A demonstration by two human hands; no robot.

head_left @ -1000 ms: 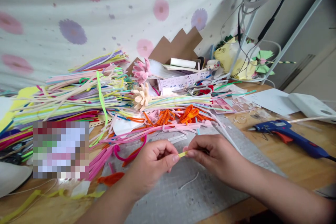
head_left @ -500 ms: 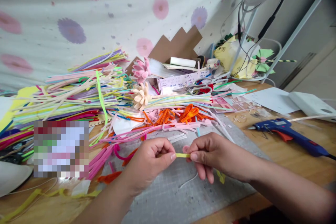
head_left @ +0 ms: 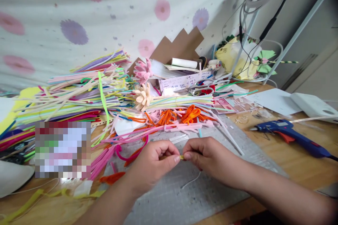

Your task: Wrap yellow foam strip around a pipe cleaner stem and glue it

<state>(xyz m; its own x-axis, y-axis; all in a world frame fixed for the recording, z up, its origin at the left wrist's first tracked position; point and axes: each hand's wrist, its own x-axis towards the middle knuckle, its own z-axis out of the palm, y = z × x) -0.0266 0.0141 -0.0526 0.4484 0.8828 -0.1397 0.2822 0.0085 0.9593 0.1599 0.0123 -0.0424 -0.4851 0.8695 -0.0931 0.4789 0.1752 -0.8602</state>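
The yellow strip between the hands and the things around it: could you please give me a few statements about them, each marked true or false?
1. Both hands, left hand and right hand, pinch the small yellow strip. True.
2. The blue glue gun is in the right hand. False: it lies on the wooden table, apart from the hands.
3. The hands work over a grey cutting mat. True.
4. The cream flower lies on the cutting mat beside the left hand. False: it rests on the pile of coloured strips further back.
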